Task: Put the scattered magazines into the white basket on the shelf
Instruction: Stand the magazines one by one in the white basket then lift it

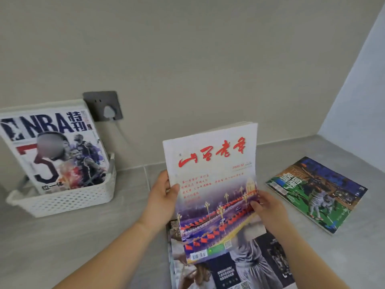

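Note:
A white magazine with red calligraphy (pixel 212 163) is held upright and tilted above the shelf, in the middle of the view. My left hand (pixel 162 197) grips its left edge, thumb on the cover. My right hand (pixel 268 207) pinches its right edge. The white perforated basket (pixel 68 202) stands at the left with an NBA magazine (pixel 54 151) leaning upright inside it. A dark magazine (pixel 239 270) lies flat under my hands. A green football magazine (pixel 316 192) lies flat at the right.
A grey wall socket (pixel 103 105) with a plug and cable sits on the wall just behind the basket. The grey shelf surface (pixel 93 243) runs to a side wall at the right.

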Demonstrator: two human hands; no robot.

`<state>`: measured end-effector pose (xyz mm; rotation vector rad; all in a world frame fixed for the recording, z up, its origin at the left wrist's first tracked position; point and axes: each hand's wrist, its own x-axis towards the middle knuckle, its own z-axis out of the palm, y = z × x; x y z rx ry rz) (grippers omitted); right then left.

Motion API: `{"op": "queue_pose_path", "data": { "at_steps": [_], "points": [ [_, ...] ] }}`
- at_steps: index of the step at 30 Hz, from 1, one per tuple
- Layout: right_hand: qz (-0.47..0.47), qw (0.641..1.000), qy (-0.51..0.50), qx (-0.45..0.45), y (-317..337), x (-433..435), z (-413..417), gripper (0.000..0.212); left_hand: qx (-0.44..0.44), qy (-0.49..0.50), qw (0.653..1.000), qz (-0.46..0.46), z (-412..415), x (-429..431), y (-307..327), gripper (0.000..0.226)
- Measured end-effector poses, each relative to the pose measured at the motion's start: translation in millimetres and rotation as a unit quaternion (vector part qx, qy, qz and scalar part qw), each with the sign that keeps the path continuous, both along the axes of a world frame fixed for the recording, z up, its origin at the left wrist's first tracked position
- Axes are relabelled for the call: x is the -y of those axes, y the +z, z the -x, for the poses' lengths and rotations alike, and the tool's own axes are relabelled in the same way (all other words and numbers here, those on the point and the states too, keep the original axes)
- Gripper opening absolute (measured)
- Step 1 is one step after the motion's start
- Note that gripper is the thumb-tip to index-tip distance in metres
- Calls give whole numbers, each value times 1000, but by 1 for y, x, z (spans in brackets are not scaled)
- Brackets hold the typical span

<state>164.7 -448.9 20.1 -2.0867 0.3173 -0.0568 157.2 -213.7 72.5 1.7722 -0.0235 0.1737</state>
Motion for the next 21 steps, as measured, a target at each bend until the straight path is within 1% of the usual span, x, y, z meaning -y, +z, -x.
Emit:
{"op": "queue_pose_path", "data": {
  "at_steps": [2,6,9,11,13,15,17,19,21],
  "points": [
    [-16,1000,20,15,8,-28,-5,21,15,29,999,-19,0,-36,4,25],
    [-28,997,58,31,23,-100,-22,13,56,87,992,-68,-4,-109,14,30],
    [-38,994,82,64,33,-156,-36,12,88,122,985,-83,-8,-162,27,30],
    [-37,991,95,83,41,-193,-44,14,106,171,975,-91,-11,-195,36,23],
    [-48,988,110,99,52,-228,-54,14,118,236,961,-87,-14,-226,46,15],
    [-68,984,123,110,62,-261,-66,17,135,265,952,-74,-22,-257,56,10],
    [-85,981,128,122,70,-290,-77,25,147,276,948,-53,-31,-286,64,18],
    [-81,979,133,133,76,-316,-88,30,164,282,945,-22,-38,-308,69,29],
    [-68,978,139,140,78,-339,-99,25,174,291,941,-12,-45,-327,70,32]
  ]
}}
